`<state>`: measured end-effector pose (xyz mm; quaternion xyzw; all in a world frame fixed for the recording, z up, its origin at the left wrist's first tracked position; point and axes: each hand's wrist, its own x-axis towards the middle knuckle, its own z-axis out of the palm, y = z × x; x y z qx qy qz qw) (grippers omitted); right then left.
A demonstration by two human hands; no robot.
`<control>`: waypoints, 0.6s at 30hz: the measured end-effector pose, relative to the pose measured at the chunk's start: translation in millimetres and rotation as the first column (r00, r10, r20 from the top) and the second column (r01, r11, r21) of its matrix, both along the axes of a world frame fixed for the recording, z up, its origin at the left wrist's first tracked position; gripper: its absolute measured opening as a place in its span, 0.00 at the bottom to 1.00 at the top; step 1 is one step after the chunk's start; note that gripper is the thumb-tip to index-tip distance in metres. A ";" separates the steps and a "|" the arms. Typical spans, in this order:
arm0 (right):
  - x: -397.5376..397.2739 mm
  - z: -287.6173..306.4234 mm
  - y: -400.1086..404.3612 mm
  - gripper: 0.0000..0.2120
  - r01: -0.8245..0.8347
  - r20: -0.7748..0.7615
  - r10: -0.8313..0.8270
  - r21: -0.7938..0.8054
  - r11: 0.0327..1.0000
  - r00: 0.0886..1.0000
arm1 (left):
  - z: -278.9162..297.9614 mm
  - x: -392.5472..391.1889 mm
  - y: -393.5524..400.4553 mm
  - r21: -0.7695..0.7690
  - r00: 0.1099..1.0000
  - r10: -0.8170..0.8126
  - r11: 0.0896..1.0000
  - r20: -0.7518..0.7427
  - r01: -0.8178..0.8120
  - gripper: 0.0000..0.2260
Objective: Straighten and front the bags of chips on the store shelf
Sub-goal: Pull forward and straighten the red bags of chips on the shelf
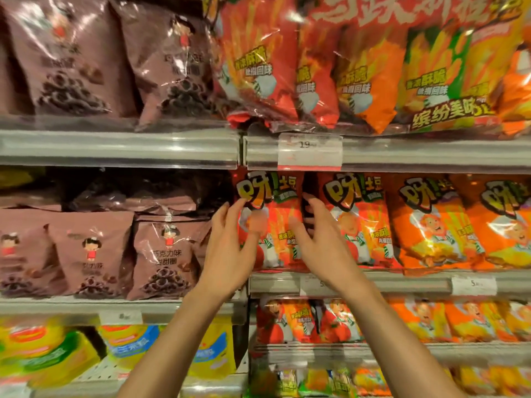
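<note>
Fronting target: red chip bag (280,225), standing upright at the left end of the middle shelf (402,278) in the right-hand bay, directly below the price tag (309,152) marked 19.
Left hand (230,248): raised to the bag's left edge; fingers spread and fairly straight, fingertips lying on the upper left corner of the bag. The grip is open-handed contact, not a pinch.
Right hand (319,239): raised to the bag's right edge; fingers reach into the dark gap between this bag and the next red bag (356,219), the thumb lying across the bag's front. Whether the fingers curl round the edge cannot be told; the fingertips are blurred.
Neighbouring stock, same shelf: orange chip bags (431,225) standing upright to the right, faces forward.
Upper shelf: large multipack of chips (330,67), overhanging the shelf lip.
Left bay: brown snack bags (161,254) on two levels, some leaning.
Lower left: yellow bags (46,351), blurred.
</note>
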<state>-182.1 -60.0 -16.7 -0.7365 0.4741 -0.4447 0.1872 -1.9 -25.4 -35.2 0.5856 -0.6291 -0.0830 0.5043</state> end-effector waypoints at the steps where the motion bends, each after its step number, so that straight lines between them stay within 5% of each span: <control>1: 7.1 3.3 -5.6 0.29 -0.002 -0.036 0.003 0.029 1.000 0.999 | 3.3 -1.6 -5.8 0.027 1.000 -0.005 1.000 0.001 0.005 0.25; 5: 21.7 6.3 -24.2 0.33 0.010 -0.004 -0.009 0.181 0.983 1.000 | 9.2 -2.0 -22.8 0.056 1.000 -0.005 0.998 0.010 0.005 0.28; 12: 13.2 2.9 -36.0 0.34 0.021 0.175 -0.038 0.096 0.995 0.984 | 9.1 -14.0 -39.1 -0.024 0.976 -0.097 0.995 -0.195 0.094 0.33; 18: 19.0 3.0 -34.2 0.43 -0.051 0.152 0.007 0.291 0.955 0.988 | -1.2 -14.5 -42.0 0.052 0.954 -0.075 0.994 -0.289 0.094 0.36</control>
